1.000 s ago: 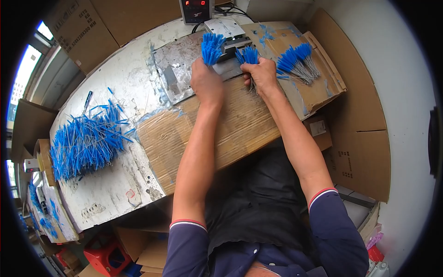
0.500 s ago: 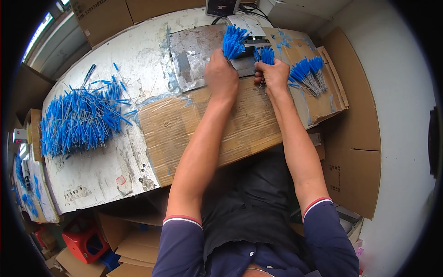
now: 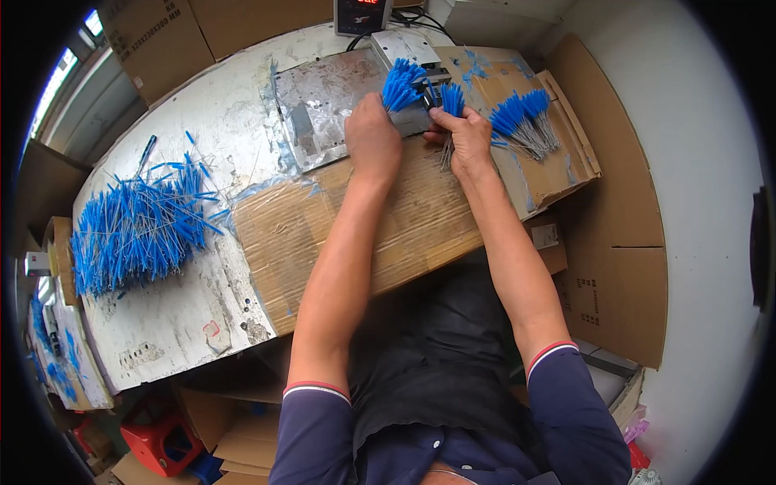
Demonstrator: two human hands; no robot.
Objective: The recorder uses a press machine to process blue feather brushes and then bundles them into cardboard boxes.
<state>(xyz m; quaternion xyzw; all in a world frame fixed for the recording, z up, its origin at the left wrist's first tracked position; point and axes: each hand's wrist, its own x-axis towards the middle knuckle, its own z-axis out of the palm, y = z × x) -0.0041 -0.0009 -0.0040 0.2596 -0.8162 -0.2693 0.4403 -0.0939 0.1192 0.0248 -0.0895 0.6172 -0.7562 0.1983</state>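
My left hand [image 3: 373, 139] is closed around a bunch of thin wires with blue sleeves [image 3: 402, 84], their blue ends fanning upward. To its right, my right hand [image 3: 464, 137] pinches a smaller bunch of blue-sleeved wires [image 3: 453, 100] between thumb and fingers. Bare wire ends hang below that hand. Both bunches are close to a small metal device with a dark front part [image 3: 432, 94], which the hands and wires partly hide. Further right, two more bunches of blue-sleeved wires [image 3: 517, 117] lie on cardboard.
A large loose pile of blue-sleeved wires [image 3: 141, 226] covers the left of the white worktable [image 3: 186, 311]. A metal plate [image 3: 315, 109] lies behind my left hand, a cardboard sheet [image 3: 323, 242] in front. A display box [image 3: 361, 16] with cables stands behind. A red stool [image 3: 160, 436] is below.
The view has shifted, showing more of the display box. My right hand has turned a little, and bare wire ends now show beneath it. Both hands keep their bunches.
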